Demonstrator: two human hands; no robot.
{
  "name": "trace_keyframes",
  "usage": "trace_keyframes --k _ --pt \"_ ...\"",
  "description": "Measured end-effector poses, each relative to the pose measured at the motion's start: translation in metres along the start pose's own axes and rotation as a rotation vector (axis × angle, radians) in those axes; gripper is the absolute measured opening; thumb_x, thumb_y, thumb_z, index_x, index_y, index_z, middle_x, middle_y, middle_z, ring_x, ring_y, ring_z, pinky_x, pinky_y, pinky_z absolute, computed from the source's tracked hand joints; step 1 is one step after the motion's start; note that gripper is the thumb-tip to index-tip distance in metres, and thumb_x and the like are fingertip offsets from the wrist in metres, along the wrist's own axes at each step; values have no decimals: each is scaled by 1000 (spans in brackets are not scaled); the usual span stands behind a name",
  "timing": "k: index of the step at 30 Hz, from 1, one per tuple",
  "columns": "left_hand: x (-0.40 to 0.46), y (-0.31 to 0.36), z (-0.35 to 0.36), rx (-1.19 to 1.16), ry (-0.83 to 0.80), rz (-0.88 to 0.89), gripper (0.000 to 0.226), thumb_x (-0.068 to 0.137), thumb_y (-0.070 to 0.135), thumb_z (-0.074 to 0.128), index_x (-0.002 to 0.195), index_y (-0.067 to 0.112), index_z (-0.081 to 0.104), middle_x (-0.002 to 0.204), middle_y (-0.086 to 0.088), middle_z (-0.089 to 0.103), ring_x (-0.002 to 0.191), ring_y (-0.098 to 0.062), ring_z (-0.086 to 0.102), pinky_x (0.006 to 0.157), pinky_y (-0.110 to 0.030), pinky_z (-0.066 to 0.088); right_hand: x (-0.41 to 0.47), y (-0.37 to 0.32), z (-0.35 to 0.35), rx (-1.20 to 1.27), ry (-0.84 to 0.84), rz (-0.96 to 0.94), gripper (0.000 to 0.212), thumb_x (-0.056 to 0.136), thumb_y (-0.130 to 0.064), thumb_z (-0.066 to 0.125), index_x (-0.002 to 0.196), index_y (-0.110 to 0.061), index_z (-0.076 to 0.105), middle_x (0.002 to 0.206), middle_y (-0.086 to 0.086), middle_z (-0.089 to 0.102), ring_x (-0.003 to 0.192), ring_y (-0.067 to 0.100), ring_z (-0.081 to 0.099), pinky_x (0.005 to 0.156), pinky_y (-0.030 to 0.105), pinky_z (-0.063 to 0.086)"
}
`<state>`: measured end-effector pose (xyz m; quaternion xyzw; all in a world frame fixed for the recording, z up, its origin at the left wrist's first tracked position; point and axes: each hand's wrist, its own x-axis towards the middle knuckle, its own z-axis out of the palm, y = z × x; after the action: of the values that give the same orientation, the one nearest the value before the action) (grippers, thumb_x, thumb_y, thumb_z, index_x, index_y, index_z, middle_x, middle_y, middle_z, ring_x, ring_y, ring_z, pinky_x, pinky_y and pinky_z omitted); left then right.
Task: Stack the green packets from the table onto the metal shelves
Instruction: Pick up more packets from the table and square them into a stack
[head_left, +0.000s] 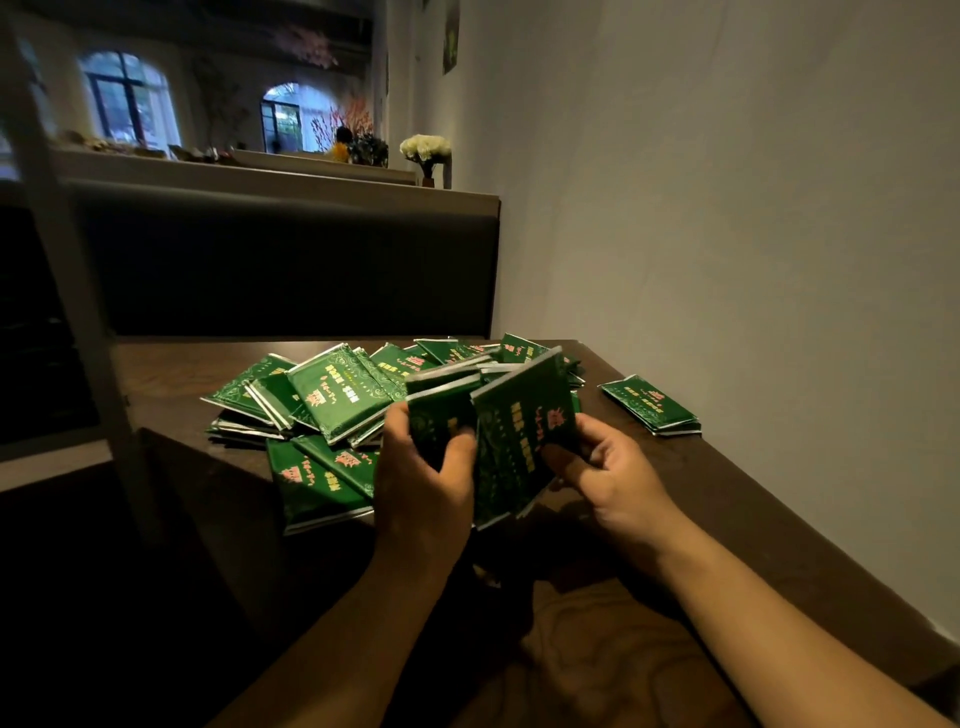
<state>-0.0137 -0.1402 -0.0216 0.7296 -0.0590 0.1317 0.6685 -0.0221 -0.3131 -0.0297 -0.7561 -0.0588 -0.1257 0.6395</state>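
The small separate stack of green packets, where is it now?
In the head view, the small stack lies on the dark table at the right, near the wall, apart from the big pile.

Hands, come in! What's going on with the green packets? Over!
Left hand and right hand both grip a bunch of packets. Loose pile waits on table. Nothing blocking.

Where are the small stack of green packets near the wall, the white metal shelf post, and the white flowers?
small stack of green packets (650, 404), head view, top face.
white metal shelf post (78, 291), head view, mid-length.
white flowers (425, 147), head view, blooms.
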Motion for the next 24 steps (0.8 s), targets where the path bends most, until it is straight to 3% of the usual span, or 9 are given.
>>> trace_keyframes --k 2,3,6,9,12,15,17,19,24 --pt "-2 -2 1 -45 -62 -10 66 96 19 53 150 7 17 150 -11 35 132 -16 40 98 -10 26 1 0 1 -10 25 7 26 90 1 60 106 -19 64 98 -3 73 86 8 67 61 21 52" --pt "-3 -4 1 -82 -88 -17 63 98 18 49 151 9 16 153 -10 30 136 -15 33 99 -13 24 2 0 1 -15 42 6 24 90 2 60 104 -17 64 96 -2 72 81 7 66 59 20 51" --pt "-5 -1 5 -197 -192 -51 60 101 27 42 152 13 13 146 0 35 117 1 43 86 0 33 2 0 0 -42 67 -14 17 89 2 61 100 -11 63 91 2 70 73 5 65 56 20 51" --pt "-5 -9 7 -113 -220 5 66 81 48 54 141 31 33 145 -9 45 119 -4 50 96 -18 44 1 3 1 -69 39 -18 14 88 -3 66 100 -10 63 95 6 71 86 12 69 65 22 54" --pt "-2 -20 6 -39 -223 93 42 74 23 62 113 30 48 107 -6 65 98 -14 65 85 -39 55 -1 8 3 -106 5 13 23 87 -15 69 108 -17 59 105 5 70 100 19 67 83 39 57" --pt "-1 -22 5 -66 -267 133 46 72 7 58 115 20 48 100 -4 66 96 -16 66 84 -43 56 -2 8 1 -126 -8 0 48 77 -29 65 122 -36 49 121 -3 61 115 14 58 96 44 52" --pt "-1 -23 5 -82 -290 165 47 71 2 56 115 20 49 100 -6 65 98 -20 65 85 -47 55 -2 6 -1 -63 -25 -12 72 71 -31 65 137 -36 38 132 -4 53 123 12 51 99 37 49" --pt "-3 -23 7 -66 -274 210 48 71 3 55 114 23 48 106 -11 59 99 -23 62 85 -45 54 -4 4 -1 17 -83 -12 80 68 -31 67 142 -27 38 132 2 57 122 15 55 96 35 50" --pt "-6 -21 13 -56 -210 244 67 75 3 54 130 24 24 119 -17 50 95 -21 63 74 -21 55 -8 -1 8 -5 -66 -66 37 87 -8 64 123 -13 55 111 7 70 106 18 66 81 29 55"
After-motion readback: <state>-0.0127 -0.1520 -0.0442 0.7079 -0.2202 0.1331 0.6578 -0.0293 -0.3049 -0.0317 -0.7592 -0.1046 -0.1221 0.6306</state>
